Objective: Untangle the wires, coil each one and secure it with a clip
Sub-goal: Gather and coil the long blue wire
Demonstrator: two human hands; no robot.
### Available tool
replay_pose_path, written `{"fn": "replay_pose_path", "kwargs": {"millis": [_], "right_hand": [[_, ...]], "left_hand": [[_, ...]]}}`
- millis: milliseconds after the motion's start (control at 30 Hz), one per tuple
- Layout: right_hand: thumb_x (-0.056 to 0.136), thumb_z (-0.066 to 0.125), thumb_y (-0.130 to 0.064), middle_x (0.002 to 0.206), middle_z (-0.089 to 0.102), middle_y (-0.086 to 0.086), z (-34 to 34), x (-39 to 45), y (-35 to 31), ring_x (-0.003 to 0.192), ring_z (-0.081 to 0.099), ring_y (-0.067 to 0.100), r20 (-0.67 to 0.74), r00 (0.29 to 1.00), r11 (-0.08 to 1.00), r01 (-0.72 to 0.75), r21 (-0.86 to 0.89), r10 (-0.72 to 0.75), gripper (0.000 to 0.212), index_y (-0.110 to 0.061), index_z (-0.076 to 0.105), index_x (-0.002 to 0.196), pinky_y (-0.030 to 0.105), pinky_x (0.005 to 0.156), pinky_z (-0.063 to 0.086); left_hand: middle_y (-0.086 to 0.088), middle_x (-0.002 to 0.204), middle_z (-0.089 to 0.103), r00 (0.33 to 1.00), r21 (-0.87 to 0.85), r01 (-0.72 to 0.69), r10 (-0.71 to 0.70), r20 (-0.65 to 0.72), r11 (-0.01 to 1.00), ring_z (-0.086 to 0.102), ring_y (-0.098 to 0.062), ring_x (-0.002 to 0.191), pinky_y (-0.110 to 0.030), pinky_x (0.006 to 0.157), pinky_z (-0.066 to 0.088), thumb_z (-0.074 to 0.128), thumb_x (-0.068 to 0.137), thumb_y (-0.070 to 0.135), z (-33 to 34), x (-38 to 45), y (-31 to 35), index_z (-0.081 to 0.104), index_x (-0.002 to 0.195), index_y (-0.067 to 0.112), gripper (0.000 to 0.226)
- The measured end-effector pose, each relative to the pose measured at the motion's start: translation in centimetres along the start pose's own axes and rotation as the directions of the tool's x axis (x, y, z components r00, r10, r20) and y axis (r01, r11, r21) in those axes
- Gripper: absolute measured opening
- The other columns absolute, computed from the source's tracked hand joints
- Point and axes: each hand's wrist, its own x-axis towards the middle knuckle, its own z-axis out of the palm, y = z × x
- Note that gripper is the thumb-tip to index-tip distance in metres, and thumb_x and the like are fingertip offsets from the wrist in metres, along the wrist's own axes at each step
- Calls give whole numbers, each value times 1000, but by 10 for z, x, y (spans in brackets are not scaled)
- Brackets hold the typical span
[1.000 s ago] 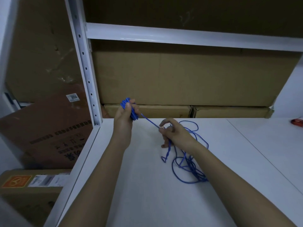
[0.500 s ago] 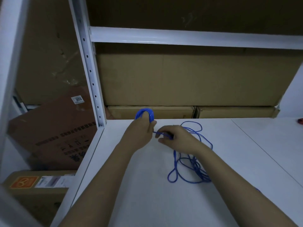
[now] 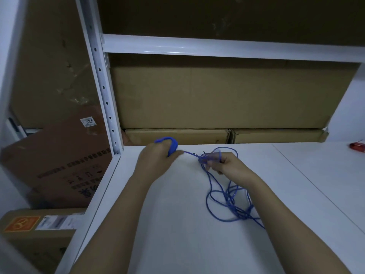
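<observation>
White tabletop (image 3: 177,234): left edge close beside the left forearm, upright shelf post (image 3: 102,91) at the far-left corner, stacked cardboard boxes (image 3: 217,99) closing off the back, bare surface open to the right. Left hand (image 3: 156,161) near that far-left corner, fingers curled round a wound coil of blue wire (image 3: 171,146). Right hand (image 3: 227,165) just beside, fingers pinching the strand at a knot. Loose loops (image 3: 229,202) lying on the tabletop under the right wrist.
</observation>
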Motion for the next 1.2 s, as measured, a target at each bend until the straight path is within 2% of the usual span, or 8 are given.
{"fn": "replay_pose_path", "kwargs": {"millis": [167, 333, 400, 500, 700, 867, 1033, 1200], "right_hand": [[100, 45, -9, 68, 59, -10, -9, -2, 5, 64, 43, 11, 108, 988, 984, -93, -151, 110, 28, -18, 71, 93, 17, 59, 35], [100, 39, -12, 77, 57, -4, -22, -5, 18, 78, 51, 13, 123, 954, 867, -191, -460, 275, 39, -32, 62, 75, 24, 74, 39], [97, 37, -8, 92, 62, -1, -17, 2, 13, 88, 52, 19, 10, 970, 787, -192, -586, 244, 32, -27, 61, 85, 27, 74, 39], [89, 42, -3, 130, 56, 5, 1, 10, -6, 120, 48, 27, -128, 992, 658, -82, -748, -21, 43, -18, 55, 127, 32, 95, 35], [86, 53, -8, 136, 45, 3, 39, 4, -35, 130, 33, 23, -291, 937, 900, 52, -433, -193, 55, -14, 43, 139, 32, 103, 32], [85, 62, -17, 132, 45, 2, 58, 2, -15, 124, 36, 22, -289, 942, 899, 31, -436, -172, 50, -16, 47, 132, 22, 91, 29], [75, 72, -38, 108, 54, 5, 77, -6, 7, 99, 39, 19, -547, 717, 795, 17, -606, -433, 41, -18, 61, 110, 32, 80, 35], [86, 70, -19, 97, 54, -5, 79, -13, -7, 80, 50, 5, -675, 686, 960, 244, -137, -271, 22, -33, 59, 100, 13, 69, 40]], "left_hand": [[3, 52, 32, 930, -44, 125, -133, -343, 991, 36, -22, 53, -30, 47, 23, 60, 92, 37, -13, -1, -4, 36, 66, 11, 44], [-7, 66, 45, 854, -125, 293, -318, -411, 948, 42, -25, 66, -32, 60, 27, 54, 95, 37, -30, 2, -16, 42, 74, 7, 38], [-11, 68, 48, 867, -135, 275, -306, -394, 952, 42, -26, 65, -32, 60, 29, 54, 96, 34, -25, 1, -12, 44, 74, 7, 37], [-4, 60, 42, 902, -154, 223, -263, -342, 963, 43, -26, 62, -33, 54, 28, 57, 94, 34, -14, 1, -4, 43, 71, 7, 38], [1, 54, 33, 932, -151, 200, -236, -276, 968, 31, -21, 54, -29, 47, 24, 57, 93, 40, -2, -1, 4, 26, 61, 18, 49], [-2, 55, 34, 923, -175, 230, -272, -272, 957, 31, -20, 53, -30, 48, 25, 55, 94, 43, 0, -2, 7, 28, 63, 15, 49], [-4, 57, 37, 910, -262, 229, -302, -285, 937, 33, -21, 55, -33, 52, 30, 55, 93, 44, -2, -3, 6, 36, 66, 8, 49], [-1, 56, 32, 905, -315, 205, -302, -300, 927, 31, -19, 55, -33, 52, 28, 57, 92, 44, -6, -7, 12, 29, 63, 13, 50]]}}
